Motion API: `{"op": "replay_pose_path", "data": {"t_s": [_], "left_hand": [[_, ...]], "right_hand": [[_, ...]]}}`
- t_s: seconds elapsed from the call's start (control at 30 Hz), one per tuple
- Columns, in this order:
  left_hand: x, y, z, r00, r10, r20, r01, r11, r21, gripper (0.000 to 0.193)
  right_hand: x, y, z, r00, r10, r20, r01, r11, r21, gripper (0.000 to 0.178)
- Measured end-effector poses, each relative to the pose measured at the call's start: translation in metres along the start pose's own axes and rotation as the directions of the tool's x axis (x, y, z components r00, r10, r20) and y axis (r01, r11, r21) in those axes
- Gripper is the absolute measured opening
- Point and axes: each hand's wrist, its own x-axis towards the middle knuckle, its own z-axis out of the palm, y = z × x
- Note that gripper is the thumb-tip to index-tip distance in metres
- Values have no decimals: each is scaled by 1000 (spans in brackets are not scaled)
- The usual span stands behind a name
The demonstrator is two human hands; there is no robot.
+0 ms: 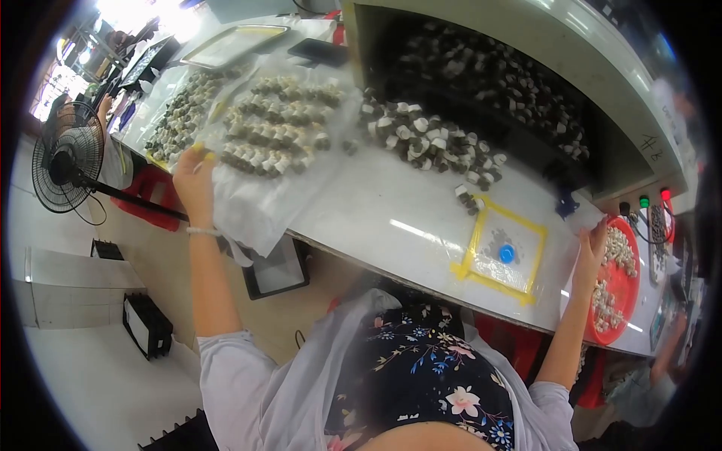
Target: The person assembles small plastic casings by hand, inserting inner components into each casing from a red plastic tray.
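Observation:
At the left of the table, my left hand (pixel 194 184), with yellow covers on its fingertips, pinches the edge of a thin white sheet (pixel 259 210) that drapes over the table edge. Rows of small grey-and-white pieces (pixel 274 135) lie on this sheet. At the far right, my right hand (pixel 593 252) is closed beside a red round basin (pixel 628 301) holding small whitish pieces. Something pale and thin shows at its fingers, but I cannot make out what they hold.
A loose pile of pieces (pixel 432 139) lies before a dark-fronted machine (pixel 632 98) with coloured buttons. A blue cap (pixel 506 253) sits inside a yellow-taped square (pixel 472 248). More pieces (pixel 184 113) and a tray (pixel 233 46) lie far left. A fan (pixel 68 158) stands left of the table.

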Motion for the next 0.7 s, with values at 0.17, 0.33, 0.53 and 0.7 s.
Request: {"op": "replay_pose_path", "data": {"t_s": [0.17, 0.33, 0.53, 0.7], "left_hand": [[24, -40, -10, 994, -32, 107, 8, 976, 216, 28], [26, -60, -5, 980, 16, 196, -93, 916, 391, 26], [34, -78, -15, 952, -3, 305, -135, 892, 431, 29], [42, -100, -10, 945, -43, 326, -118, 880, 460, 34]], "right_hand": [[-1, -1, 4, 999, 26, -23, -27, 999, -34, 70], [-13, -3, 1, 999, 45, -18, -45, 999, -8, 68], [-32, -15, 2, 994, 73, -84, -72, 997, 11, 65], [-44, -28, -2, 997, 33, -67, -30, 999, 46, 63]]}}
